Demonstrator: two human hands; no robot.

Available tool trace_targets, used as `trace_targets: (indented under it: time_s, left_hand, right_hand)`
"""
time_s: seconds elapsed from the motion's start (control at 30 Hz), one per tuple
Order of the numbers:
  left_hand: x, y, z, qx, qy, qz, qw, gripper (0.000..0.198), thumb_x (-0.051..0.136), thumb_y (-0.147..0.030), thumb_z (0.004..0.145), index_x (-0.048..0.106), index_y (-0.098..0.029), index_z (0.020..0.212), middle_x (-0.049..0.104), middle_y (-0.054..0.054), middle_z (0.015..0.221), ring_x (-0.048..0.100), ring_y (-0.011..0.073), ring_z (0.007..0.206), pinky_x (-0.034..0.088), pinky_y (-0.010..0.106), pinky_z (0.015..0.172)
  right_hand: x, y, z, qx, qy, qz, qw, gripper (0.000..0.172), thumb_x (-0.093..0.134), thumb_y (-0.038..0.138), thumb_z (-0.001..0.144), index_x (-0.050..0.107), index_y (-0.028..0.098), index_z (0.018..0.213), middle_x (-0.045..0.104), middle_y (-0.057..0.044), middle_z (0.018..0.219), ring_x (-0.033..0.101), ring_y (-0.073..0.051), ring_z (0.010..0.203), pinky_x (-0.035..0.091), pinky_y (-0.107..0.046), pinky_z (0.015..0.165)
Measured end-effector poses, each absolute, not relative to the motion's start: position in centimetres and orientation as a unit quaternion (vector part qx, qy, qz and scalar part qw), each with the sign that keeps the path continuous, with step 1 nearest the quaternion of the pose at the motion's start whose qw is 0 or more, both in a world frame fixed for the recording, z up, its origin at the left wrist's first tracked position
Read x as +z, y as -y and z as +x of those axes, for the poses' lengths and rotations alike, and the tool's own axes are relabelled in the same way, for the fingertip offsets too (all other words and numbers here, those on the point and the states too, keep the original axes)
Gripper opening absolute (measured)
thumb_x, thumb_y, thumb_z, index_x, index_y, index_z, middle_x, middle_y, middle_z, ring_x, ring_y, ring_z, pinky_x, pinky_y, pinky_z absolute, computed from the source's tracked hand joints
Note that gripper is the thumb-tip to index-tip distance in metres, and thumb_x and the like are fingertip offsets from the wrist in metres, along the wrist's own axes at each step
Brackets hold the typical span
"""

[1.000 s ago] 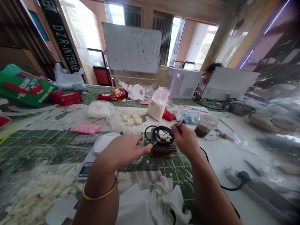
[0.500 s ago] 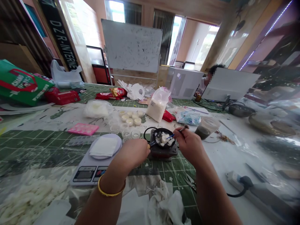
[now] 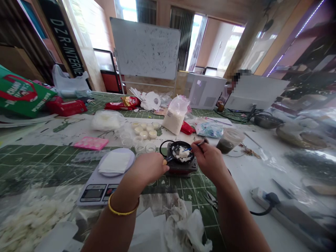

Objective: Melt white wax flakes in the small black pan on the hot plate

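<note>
A small black frying pan [image 3: 173, 148] sits on a compact dark hot plate [image 3: 181, 171] in the middle of the head view. My left hand [image 3: 151, 168] is closed around the pan's handle. White chunks [image 3: 183, 154] lie in the pan, some with a softened look. My right hand [image 3: 210, 159] pinches a thin stirring tool with a blue shaft [image 3: 188, 149], whose tip reaches into the white chunks. The exact kind of tool is hidden by the fingers. Left of the pan is a kitchen scale [image 3: 91, 194] with folded white tissue [image 3: 114, 162] on its platform.
Several small cups of pale material [image 3: 144, 134] and a bag of white granules [image 3: 173, 117] stand beyond the pan. A cup of dark stuff [image 3: 229, 141] is to the right. Scissors [image 3: 211, 200], a power strip [image 3: 288, 213] and crumpled tissue [image 3: 185, 227] lie nearer.
The white chunks have shifted in the pan and look more gathered and flattened. My right hand and its tool have moved slightly. The whole view has drifted a little.
</note>
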State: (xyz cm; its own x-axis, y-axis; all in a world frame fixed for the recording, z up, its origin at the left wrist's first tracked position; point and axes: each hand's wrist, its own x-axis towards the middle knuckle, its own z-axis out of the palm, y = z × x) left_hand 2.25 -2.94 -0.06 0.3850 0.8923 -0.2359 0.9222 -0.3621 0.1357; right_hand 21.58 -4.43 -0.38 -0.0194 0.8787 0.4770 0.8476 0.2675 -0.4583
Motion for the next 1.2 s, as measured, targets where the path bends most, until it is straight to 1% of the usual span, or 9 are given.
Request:
trace_targets:
  time_s: [0.07,0.2,0.33,0.43,0.5,0.63,0.87,1.03,1.2]
  left_hand:
    - [0.0,2.9,2.0,-0.062,-0.549,0.824,0.126,0.03,0.041,-0.041,0.073,0.061,-0.019,0.069,0.063,0.007,0.071,0.056,0.0191,0.061,0.033,0.026,0.05]
    - [-0.1,2.9,1.7,-0.056,-0.55,0.823,0.127,0.03,0.039,-0.038,0.074,0.061,-0.017,0.071,0.062,0.008,0.072,0.055,0.0169,0.061,0.032,0.025,0.05]
    - [-0.2,2.8,1.7,-0.05,-0.551,0.823,0.13,0.031,0.04,-0.039,0.074,0.06,-0.017,0.072,0.061,0.008,0.07,0.055,0.017,0.06,0.029,0.025,0.049]
    - [0.0,2.8,1.6,-0.04,-0.547,0.825,0.136,0.034,0.038,-0.042,0.074,0.061,-0.017,0.07,0.061,0.007,0.069,0.054,0.0172,0.06,0.027,0.025,0.047]
    - [0.1,2.9,1.5,-0.035,-0.55,0.822,0.14,0.039,0.035,-0.044,0.076,0.062,-0.017,0.07,0.061,0.008,0.069,0.053,0.0169,0.058,0.027,0.025,0.047]
    - [0.2,3.0,1.4,-0.034,-0.555,0.82,0.136,0.044,0.03,-0.046,0.078,0.061,-0.017,0.067,0.061,0.008,0.068,0.052,0.0168,0.055,0.027,0.026,0.046]
    - [0.4,2.8,1.4,-0.045,-0.552,0.819,0.148,0.036,0.038,-0.044,0.073,0.06,-0.017,0.066,0.061,0.008,0.067,0.052,0.0169,0.053,0.028,0.026,0.044]
    - [0.3,2.6,1.2,-0.048,-0.555,0.817,0.148,0.032,0.042,-0.043,0.071,0.06,-0.017,0.066,0.062,0.007,0.069,0.053,0.0171,0.054,0.029,0.026,0.045]
    - [0.2,2.5,1.3,-0.055,-0.556,0.815,0.152,0.031,0.042,-0.043,0.071,0.06,-0.017,0.069,0.062,0.007,0.071,0.054,0.0175,0.056,0.032,0.026,0.046]
  right_hand:
    - [-0.5,4.3,21.6,0.027,0.716,-0.606,0.345,0.022,0.042,0.031,0.082,0.059,0.017,0.079,0.065,-0.004,0.076,0.059,-0.016,0.068,0.041,-0.024,0.064]
    - [-0.7,4.1,21.6,0.029,0.711,-0.613,0.342,0.022,0.042,0.031,0.082,0.059,0.017,0.082,0.065,-0.003,0.074,0.06,-0.016,0.068,0.041,-0.025,0.064]
    - [-0.7,4.1,21.4,0.029,0.711,-0.611,0.347,0.021,0.043,0.031,0.082,0.059,0.018,0.08,0.065,-0.003,0.073,0.06,-0.016,0.068,0.041,-0.025,0.063]
    - [-0.8,4.0,21.3,0.048,0.716,-0.598,0.356,0.021,0.043,0.031,0.082,0.059,0.018,0.081,0.065,-0.003,0.072,0.06,-0.015,0.067,0.042,-0.024,0.063]
    - [-0.8,3.9,21.2,0.042,0.709,-0.607,0.357,0.022,0.043,0.031,0.082,0.06,0.018,0.083,0.065,-0.003,0.07,0.06,-0.015,0.065,0.041,-0.024,0.062]
    - [-0.9,3.9,21.2,0.032,0.706,-0.611,0.357,0.022,0.044,0.033,0.081,0.06,0.018,0.081,0.065,-0.003,0.07,0.06,-0.016,0.065,0.041,-0.025,0.062]
    - [-0.9,3.7,21.5,0.047,0.698,-0.607,0.377,0.022,0.044,0.034,0.081,0.06,0.019,0.08,0.066,-0.002,0.069,0.061,-0.016,0.068,0.042,-0.026,0.064]
    - [-0.8,3.6,22.7,0.047,0.672,-0.606,0.422,0.025,0.044,0.039,0.081,0.058,0.02,0.088,0.066,-0.002,0.071,0.061,-0.016,0.068,0.043,-0.027,0.066]
    - [-0.8,3.8,22.3,0.064,0.702,-0.591,0.391,0.023,0.043,0.037,0.081,0.059,0.02,0.083,0.065,-0.001,0.069,0.059,-0.014,0.064,0.041,-0.026,0.063]
